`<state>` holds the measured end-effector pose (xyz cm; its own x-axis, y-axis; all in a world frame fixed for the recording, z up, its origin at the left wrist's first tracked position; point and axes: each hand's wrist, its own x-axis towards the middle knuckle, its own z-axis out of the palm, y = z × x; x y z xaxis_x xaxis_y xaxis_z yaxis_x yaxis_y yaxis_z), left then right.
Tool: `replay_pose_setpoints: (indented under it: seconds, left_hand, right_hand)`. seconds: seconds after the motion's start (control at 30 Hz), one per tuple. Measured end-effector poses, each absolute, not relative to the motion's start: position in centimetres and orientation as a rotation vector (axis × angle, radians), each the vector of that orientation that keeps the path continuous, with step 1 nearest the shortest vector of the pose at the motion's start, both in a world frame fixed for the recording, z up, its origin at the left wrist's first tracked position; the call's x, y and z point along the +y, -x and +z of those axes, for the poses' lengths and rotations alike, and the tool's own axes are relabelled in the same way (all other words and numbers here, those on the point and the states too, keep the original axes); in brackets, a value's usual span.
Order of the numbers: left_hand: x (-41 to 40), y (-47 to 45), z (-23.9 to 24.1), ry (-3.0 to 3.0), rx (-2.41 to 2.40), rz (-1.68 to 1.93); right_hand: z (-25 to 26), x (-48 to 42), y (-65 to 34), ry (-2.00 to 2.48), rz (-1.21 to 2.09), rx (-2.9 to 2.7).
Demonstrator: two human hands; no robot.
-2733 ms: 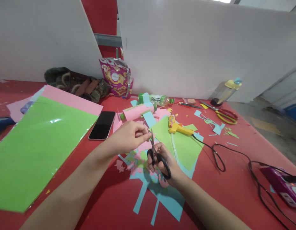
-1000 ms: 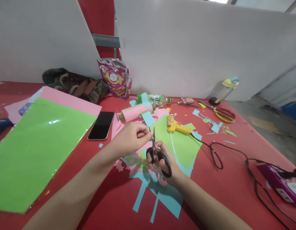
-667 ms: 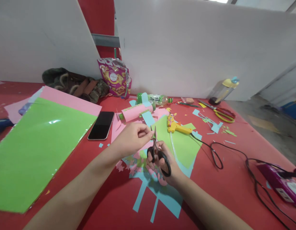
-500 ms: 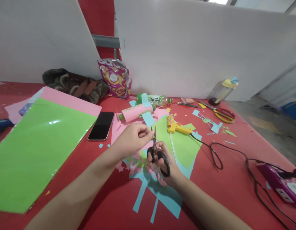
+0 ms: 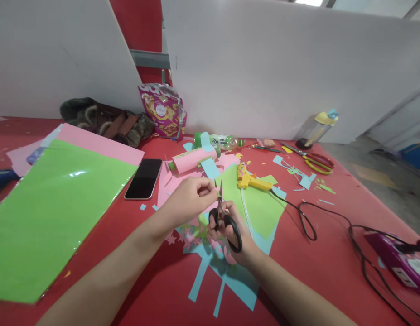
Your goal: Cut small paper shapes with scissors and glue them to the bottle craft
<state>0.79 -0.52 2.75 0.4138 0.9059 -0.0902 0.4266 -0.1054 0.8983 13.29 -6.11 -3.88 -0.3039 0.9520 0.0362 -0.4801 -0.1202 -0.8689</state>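
My right hand (image 5: 232,228) grips black-handled scissors (image 5: 233,231) by the loops, blades pointing up and slightly apart. Between thumb and fingers, my left hand (image 5: 194,197) pinches a small piece of green paper (image 5: 219,194), mostly hidden, at the blades. Under both hands lie blue paper (image 5: 237,280), green paper (image 5: 264,215) and several pink star cutouts (image 5: 187,237). Just beyond my left hand rests a pink paper roll (image 5: 191,160) with green edging.
A yellow glue gun (image 5: 252,182) trails a black cable toward a purple power strip (image 5: 400,260). To the left are a phone (image 5: 143,179) and a pack of green sheets (image 5: 63,213). Behind stand a snack bag (image 5: 164,111), a green bottle (image 5: 221,141) and red-yellow scissors (image 5: 316,162).
The scissor blades have shifted very slightly at the green piece. More green scraps show below the hands, among the pink stars. Both hands stay nearly in place.
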Motion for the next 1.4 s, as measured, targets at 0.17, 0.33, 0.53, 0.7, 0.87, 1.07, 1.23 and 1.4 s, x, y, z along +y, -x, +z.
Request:
replay_pose_setpoints:
  seconds: [0.17, 0.33, 0.53, 0.7, 0.87, 1.07, 1.23, 1.4]
  left_hand:
    - [-0.53, -0.84, 2.85, -1.71, 1.172, 0.616]
    - [-0.6, -0.78, 2.91, -1.745, 1.181, 0.607]
    - [-0.47, -0.7, 2.81, -1.753, 1.165, 0.609]
    - [-0.39, -0.81, 2.78, -1.72, 1.134, 0.624]
    - [-0.48, -0.87, 2.73, -1.686, 1.124, 0.623]
    - [-0.46, -0.94, 2.63, -1.687, 1.123, 0.605]
    - [-0.44, -0.94, 2.57, -1.679, 1.112, 0.597]
    - [-0.54, -1.08, 2.57, -1.632, 1.076, 0.626]
  right_hand:
    - [-3.88, -6.12, -13.31, 0.685, 1.65, -1.016]
    - [-3.99, -6.06, -13.34, 0.694, 1.65, -1.016]
    - [-3.7, -6.08, -13.37, 0.712, 1.654, -1.015]
    - [-3.68, -6.05, -13.3, 0.705, 1.649, -1.006]
    - [-3.75, -6.09, -13.26, 0.703, 1.655, -0.981]
    - [-3.92, -6.1, -13.21, 0.707, 1.63, -0.999]
    - [-3.99, -6.08, -13.21, 0.682, 1.623, -0.983]
    - [-4.15, -6.08, -13.26, 0.677, 1.623, -0.974]
